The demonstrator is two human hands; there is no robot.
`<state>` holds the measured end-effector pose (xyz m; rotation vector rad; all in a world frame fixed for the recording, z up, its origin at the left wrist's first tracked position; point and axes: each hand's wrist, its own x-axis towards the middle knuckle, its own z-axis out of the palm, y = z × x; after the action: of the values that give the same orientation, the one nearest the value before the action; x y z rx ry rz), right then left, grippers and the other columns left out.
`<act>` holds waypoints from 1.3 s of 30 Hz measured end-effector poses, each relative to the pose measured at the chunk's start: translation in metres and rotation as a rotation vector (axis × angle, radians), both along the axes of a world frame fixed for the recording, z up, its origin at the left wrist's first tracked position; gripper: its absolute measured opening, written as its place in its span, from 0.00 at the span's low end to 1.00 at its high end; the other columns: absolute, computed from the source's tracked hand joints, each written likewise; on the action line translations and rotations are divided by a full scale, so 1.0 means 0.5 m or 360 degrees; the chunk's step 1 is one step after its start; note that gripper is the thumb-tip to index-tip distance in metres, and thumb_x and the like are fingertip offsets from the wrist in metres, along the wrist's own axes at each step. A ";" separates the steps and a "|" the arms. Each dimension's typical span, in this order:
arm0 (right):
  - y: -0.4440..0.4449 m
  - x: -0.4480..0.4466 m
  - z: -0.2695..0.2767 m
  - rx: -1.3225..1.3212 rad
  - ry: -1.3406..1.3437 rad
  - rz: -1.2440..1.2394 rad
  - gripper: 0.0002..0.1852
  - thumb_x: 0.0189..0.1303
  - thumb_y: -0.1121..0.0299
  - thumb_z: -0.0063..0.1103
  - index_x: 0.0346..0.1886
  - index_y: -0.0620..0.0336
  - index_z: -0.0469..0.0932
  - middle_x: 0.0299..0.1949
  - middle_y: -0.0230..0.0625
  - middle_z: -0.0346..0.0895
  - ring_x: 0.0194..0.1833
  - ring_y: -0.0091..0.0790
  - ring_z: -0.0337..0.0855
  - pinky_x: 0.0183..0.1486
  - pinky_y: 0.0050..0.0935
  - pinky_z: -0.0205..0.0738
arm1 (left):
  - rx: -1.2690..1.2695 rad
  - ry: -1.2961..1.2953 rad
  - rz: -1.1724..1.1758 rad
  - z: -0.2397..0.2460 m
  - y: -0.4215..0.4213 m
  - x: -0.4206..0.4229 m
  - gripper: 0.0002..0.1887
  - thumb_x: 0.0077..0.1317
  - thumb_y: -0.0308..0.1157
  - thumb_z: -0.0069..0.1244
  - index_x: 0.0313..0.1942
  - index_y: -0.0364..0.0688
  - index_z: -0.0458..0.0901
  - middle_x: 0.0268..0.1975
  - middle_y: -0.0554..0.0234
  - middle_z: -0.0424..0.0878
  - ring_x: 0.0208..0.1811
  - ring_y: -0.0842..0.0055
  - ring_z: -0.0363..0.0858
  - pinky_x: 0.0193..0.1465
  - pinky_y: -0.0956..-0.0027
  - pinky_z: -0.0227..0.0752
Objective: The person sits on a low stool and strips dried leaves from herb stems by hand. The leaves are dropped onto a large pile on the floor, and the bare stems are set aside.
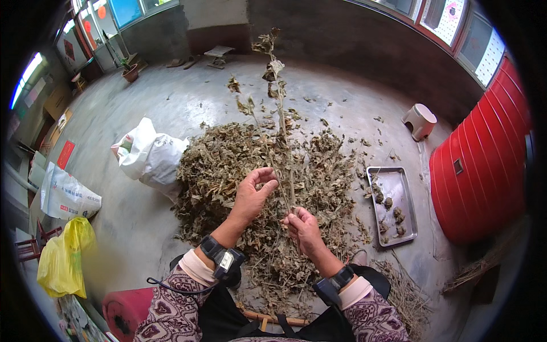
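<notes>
My right hand [304,231] is closed around the lower end of a dried plant stalk [282,115]. The stalk stands nearly upright, pointing away from me, with withered leaves toward its tip. A thinner side stem [263,139] branches off to its left. My left hand [253,194] is beside that side stem, its thumb and fingers curved with a gap between them; whether the fingertips touch the stem is hard to tell. Beneath both hands spreads a large heap of dry, crumpled brown leaves [222,166].
A metal tray [404,205] holding several dried clumps [399,216] lies right of the heap. Farther right are a red ribbed tank [478,158], a plastic stool [421,119] and bare stalks [401,290]. At left stand a white sack [160,154] and a yellow bag [64,265].
</notes>
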<state>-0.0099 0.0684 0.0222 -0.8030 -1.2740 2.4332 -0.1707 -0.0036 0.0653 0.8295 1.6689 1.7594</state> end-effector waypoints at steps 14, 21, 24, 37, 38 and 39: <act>-0.018 -0.020 0.011 0.0018 0.0005 0.0133 0.09 0.61 0.65 0.55 0.37 0.60 0.71 0.24 0.29 0.74 0.16 0.11 0.59 0.17 0.11 0.49 | -0.0409 0.0462 0.0528 -0.014 -0.046 -0.112 0.05 0.59 0.25 0.51 0.34 0.35 0.83 0.32 0.65 0.82 0.33 0.85 0.77 0.37 0.79 0.71; -0.024 -0.022 0.005 -0.0038 -0.0043 0.0157 0.07 0.63 0.66 0.52 0.35 0.60 0.71 0.23 0.28 0.73 0.15 0.11 0.58 0.15 0.12 0.48 | 0.0124 -0.0084 0.0327 0.003 -0.041 -0.123 0.16 0.64 0.28 0.47 0.53 0.37 0.73 0.47 0.65 0.80 0.43 0.83 0.76 0.43 0.80 0.69; -0.028 -0.024 0.003 -0.0017 -0.0060 0.0183 0.07 0.64 0.66 0.51 0.36 0.60 0.72 0.23 0.28 0.73 0.14 0.12 0.56 0.14 0.12 0.47 | 0.0127 -0.0218 0.0231 0.018 -0.041 -0.112 0.13 0.64 0.29 0.49 0.49 0.38 0.76 0.41 0.67 0.81 0.35 0.91 0.74 0.34 0.87 0.66; -0.028 -0.015 -0.001 0.0198 -0.0140 0.0227 0.08 0.61 0.65 0.54 0.34 0.60 0.73 0.23 0.27 0.75 0.17 0.12 0.61 0.19 0.13 0.52 | 0.0289 0.0130 0.0738 0.035 -0.071 -0.193 0.20 0.59 0.34 0.56 0.47 0.34 0.71 0.43 0.65 0.77 0.36 0.85 0.72 0.37 0.79 0.69; -0.030 -0.013 -0.002 0.0231 -0.0146 0.0231 0.08 0.61 0.65 0.55 0.33 0.59 0.73 0.23 0.27 0.75 0.18 0.12 0.62 0.20 0.13 0.53 | 0.0300 0.0036 0.0763 0.041 -0.076 -0.198 0.16 0.59 0.34 0.56 0.43 0.36 0.72 0.40 0.67 0.78 0.34 0.86 0.72 0.34 0.80 0.69; -0.031 -0.011 -0.003 0.0236 -0.0168 0.0241 0.08 0.60 0.65 0.55 0.33 0.59 0.74 0.23 0.27 0.76 0.19 0.12 0.62 0.21 0.13 0.54 | 0.0388 -0.0010 0.0774 0.046 -0.081 -0.203 0.13 0.59 0.34 0.56 0.39 0.39 0.73 0.36 0.69 0.79 0.31 0.86 0.72 0.32 0.81 0.68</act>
<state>-0.0153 0.0529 0.0208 -0.8310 -1.5878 2.4021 -0.2720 -0.0441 0.0881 0.5417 1.7799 2.3266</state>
